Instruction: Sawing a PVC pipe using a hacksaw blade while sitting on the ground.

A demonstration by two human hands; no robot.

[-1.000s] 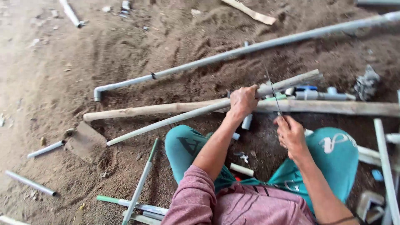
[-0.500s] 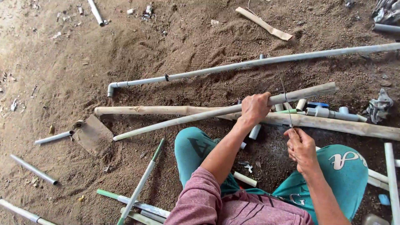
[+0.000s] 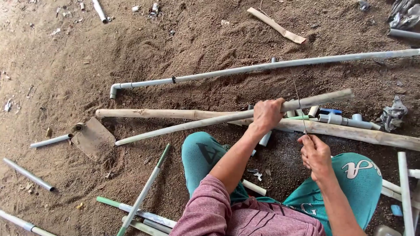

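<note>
Two hands are at work over a dirt floor (image 3: pixel 65 65). The left hand (image 3: pixel 267 114) is clamped around a grey pipe (image 3: pixel 227 117), gripping it right of its middle; that pipe slants from 8 o'clock up toward 2 o'clock and lies across a wooden pole (image 3: pixel 148 113). The right hand (image 3: pixel 316 155) sits at 4 o'clock from the left one, its fingers pinched together on a thin saw blade (image 3: pixel 300 109). The blade rises nearly upright from the fingers and crosses the grey pipe just right of the left hand.

One wooden pole is counted, running from 9 o'clock to 3 o'clock beneath the pipe. One long pipe with an elbow fitting (image 3: pixel 262 67) lies beyond it, at 12 o'clock from the hands, well apart from them. One wooden offcut (image 3: pixel 276 26) lies further out at 12 o'clock.

At 9 o'clock, one flat spade blade (image 3: pixel 92 139) rests on the soil, with two short pipe pieces (image 3: pixel 50 140) near it. At 7 o'clock, one green-tipped pipe (image 3: pixel 142 194) leans across several more lengths; their exact number cannot be told. At 3 o'clock, a cluster of short fittings (image 3: pixel 345 120) lies against the pole, too crowded to count, and one crumpled rag (image 3: pixel 393 114) lies beside it.

The person sits with two knees in teal trousers (image 3: pixel 199 153) and wears one pink sleeve (image 3: pixel 210 209).
</note>
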